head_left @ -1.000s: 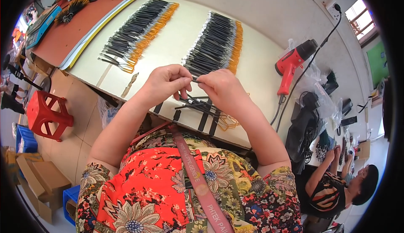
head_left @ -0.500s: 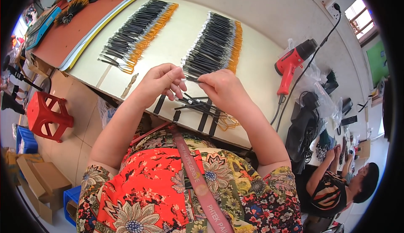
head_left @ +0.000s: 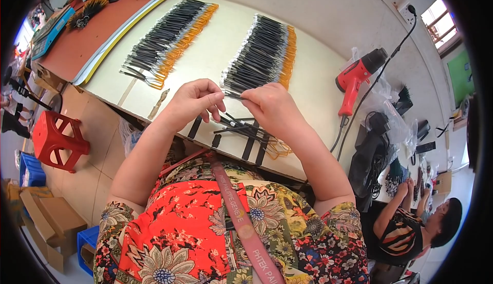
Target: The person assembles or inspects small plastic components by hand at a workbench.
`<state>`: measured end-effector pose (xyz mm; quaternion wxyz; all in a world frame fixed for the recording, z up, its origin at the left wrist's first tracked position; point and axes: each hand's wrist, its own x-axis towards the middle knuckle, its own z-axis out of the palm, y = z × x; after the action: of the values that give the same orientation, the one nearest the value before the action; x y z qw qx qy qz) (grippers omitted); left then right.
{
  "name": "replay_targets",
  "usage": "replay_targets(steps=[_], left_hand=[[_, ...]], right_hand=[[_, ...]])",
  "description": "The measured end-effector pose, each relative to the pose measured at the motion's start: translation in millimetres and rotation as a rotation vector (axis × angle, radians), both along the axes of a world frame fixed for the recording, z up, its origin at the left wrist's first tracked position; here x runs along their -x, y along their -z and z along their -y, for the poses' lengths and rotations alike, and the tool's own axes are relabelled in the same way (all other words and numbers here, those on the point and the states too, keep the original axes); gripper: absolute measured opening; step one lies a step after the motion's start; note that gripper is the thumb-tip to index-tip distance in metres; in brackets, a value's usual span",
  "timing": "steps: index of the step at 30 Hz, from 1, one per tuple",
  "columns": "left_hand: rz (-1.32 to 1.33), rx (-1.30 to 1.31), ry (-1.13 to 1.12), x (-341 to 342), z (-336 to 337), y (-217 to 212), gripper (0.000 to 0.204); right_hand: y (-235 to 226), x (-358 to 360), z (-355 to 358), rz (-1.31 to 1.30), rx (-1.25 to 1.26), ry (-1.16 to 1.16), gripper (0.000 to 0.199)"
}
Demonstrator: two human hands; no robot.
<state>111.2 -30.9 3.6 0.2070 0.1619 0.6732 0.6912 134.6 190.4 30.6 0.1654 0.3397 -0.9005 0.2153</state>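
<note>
My right hand (head_left: 275, 107) pinches a short cable with black sleeving (head_left: 233, 94), its pale end pointing left. Close to that end, my left hand (head_left: 197, 101) has its thumb and forefinger pressed together and the other fingers curled; whatever lies between them is too small to make out. Below both hands, a loose pile of black-sleeved cables (head_left: 241, 128) with orange wire loops (head_left: 278, 149) lies at the table's near edge. Just beyond my hands lies a long row of the same cables (head_left: 259, 53), orange loops to the right. A second such row (head_left: 169, 40) lies farther left.
A red heat gun (head_left: 357, 76) with a black cord stands at the right beside clear plastic bags (head_left: 405, 130). Black strips (head_left: 250, 143) mark the table's front edge. A red stool (head_left: 60, 140) is on the floor at left. A co-worker (head_left: 416, 227) sits at far right.
My left hand has shifted slightly left and its thumb has drawn back from the cable's end. My right hand keeps its pinch almost in place.
</note>
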Motion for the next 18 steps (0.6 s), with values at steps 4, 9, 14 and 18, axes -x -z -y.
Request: replay_targets(steps=[4, 9, 14, 18], left_hand=[[0.008, 0.006, -0.007, 0.3, 0.1, 0.2, 0.018], [0.003, 0.018, -0.016, 0.4, 1.0, 2.6, 0.018], [0.006, 0.051, -0.031, 2.1, 1.9, 5.7, 0.019], [0.000, 0.111, -0.145, 5.7, 5.1, 8.7, 0.022]], right_hand=[[1.6, 1.4, 0.1, -0.009, 0.009, -0.007, 0.009], [2.2, 3.2, 2.2, 0.026, -0.024, 0.005, 0.008], [5.3, 7.8, 2.7, 0.054, -0.024, 0.024, 0.008], [11.8, 23.0, 2.2, 0.009, -0.078, 0.087, 0.007]])
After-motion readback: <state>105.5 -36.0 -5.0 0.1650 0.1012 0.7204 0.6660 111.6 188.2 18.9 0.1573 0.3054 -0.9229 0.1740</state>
